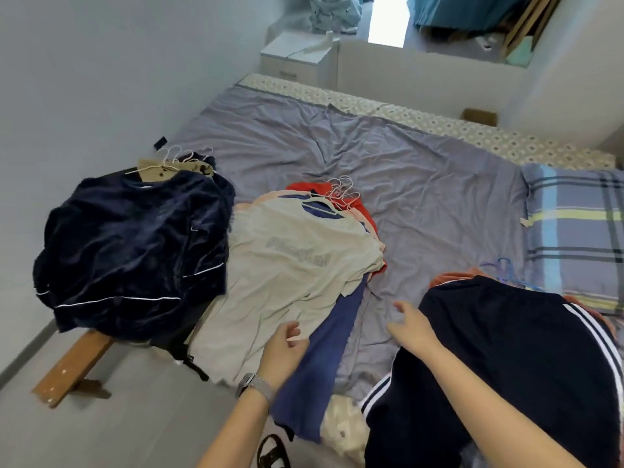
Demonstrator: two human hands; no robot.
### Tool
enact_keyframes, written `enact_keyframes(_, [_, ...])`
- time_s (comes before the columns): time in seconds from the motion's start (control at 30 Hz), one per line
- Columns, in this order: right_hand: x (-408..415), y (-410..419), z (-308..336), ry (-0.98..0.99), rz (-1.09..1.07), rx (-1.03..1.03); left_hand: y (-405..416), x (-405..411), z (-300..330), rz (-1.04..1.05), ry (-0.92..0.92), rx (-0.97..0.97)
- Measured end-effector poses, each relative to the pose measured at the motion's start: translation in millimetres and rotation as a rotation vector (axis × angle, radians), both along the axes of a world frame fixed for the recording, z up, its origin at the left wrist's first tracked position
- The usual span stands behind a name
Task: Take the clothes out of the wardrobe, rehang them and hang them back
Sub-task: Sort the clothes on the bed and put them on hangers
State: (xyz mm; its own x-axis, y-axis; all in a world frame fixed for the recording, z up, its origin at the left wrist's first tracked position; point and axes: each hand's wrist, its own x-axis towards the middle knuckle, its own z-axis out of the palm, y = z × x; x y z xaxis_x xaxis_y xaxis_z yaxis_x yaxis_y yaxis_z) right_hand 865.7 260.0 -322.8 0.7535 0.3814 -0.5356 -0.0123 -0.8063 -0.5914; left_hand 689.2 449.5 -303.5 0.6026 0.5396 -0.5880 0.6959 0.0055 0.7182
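Three piles of clothes on hangers lie on the bed (405, 170). A dark navy velvet top (135, 251) tops the left pile, over a tan garment. In the middle, a cream T-shirt (290, 275) covers a blue garment (320, 359) and a red one (363, 211), with white wire hangers (341, 194) at the collars. Black shorts with white side stripes (506, 366) lie at the right on blue hangers. My left hand (287, 349) hovers over the blue garment's edge, fingers apart. My right hand (412, 329) is open beside the shorts, holding nothing.
A plaid pillow (577, 238) lies at the bed's right side. A white nightstand (297, 59) stands past the far end. A wooden bed leg (71, 369) juts out at the lower left over grey floor. A sandal (271, 452) sits by the bed's near edge.
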Motion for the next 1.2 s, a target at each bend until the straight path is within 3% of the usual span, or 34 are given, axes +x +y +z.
enact_keyframes(0.23, [-52.6, 88.3, -6.7, 0.014, -0.002, -0.094, 124.7, -51.2, 9.6, 0.005, -0.012, 0.057])
enact_keyframes(0.43, [-28.3, 114.8, -24.3, 0.046, -0.064, -0.144, 154.2, -38.3, -4.1, 0.003, 0.007, 0.022])
enact_keyframes(1.0, [150.8, 173.5, -131.4, 0.126, -0.136, -0.189, 196.8, 107.3, -71.8, -0.053, 0.036, 0.036])
enact_keyframes(1.2, [210.7, 202.3, -178.7, 0.010, -0.095, -0.257, 213.6, 145.8, -102.9, -0.001, 0.044, 0.058])
